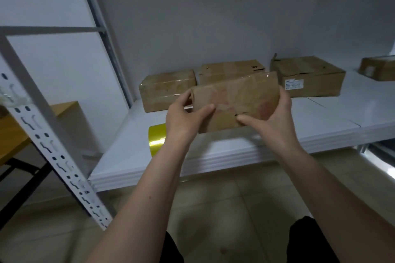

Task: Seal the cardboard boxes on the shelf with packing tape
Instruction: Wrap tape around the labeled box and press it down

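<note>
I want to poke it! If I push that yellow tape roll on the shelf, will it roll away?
Probably. The tape seems to lie on its round side, so a push could send it rolling along the smooth white shelf. It sits near the front edge, so it might drop off. It likely stays stiff, not floppy.

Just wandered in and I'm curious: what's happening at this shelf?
A person is holding a small cardboard box above the white shelf, the left hand gripping its left end and the right hand its right end. A yellow tape roll sits untouched near the shelf's front edge. Three more boxes rest behind, including one with a white label, and another lies at the far right.
</note>
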A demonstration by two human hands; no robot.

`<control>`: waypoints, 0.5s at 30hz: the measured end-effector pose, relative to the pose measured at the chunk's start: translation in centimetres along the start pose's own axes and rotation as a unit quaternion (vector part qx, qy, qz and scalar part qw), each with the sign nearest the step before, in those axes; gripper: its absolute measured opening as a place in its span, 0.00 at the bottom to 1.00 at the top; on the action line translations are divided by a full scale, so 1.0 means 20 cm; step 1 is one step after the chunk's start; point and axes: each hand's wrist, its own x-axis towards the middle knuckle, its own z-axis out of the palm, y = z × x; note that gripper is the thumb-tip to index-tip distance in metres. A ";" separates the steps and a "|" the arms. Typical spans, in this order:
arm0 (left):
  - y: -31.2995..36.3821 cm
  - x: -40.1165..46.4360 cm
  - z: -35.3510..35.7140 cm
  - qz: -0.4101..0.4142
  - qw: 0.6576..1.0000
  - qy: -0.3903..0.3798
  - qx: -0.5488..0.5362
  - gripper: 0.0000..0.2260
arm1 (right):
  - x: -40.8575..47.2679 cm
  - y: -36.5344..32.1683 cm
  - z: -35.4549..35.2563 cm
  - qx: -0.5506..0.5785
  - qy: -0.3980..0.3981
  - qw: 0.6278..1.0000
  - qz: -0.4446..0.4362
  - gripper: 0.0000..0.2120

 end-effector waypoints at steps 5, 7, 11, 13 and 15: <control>-0.03 -0.05 0.06 0.019 0.997 -0.015 -0.069 0.41 | -0.02 0.01 0.03 -0.123 0.084 0.988 -0.034 0.53; -0.02 -0.08 0.08 0.010 0.993 -0.021 -0.120 0.34 | -0.01 0.03 0.00 -0.080 0.108 0.990 -0.034 0.43; 0.00 -0.04 0.09 -0.099 0.963 0.047 -0.246 0.19 | -0.02 0.06 -0.01 0.004 0.094 0.994 -0.056 0.25; -0.01 -0.01 0.08 -0.123 0.955 0.078 -0.260 0.16 | -0.02 0.09 -0.02 0.001 0.096 0.992 -0.086 0.19; -0.04 0.01 0.07 -0.116 0.955 0.082 -0.259 0.19 | -0.01 0.09 -0.03 0.025 0.099 0.993 -0.062 0.15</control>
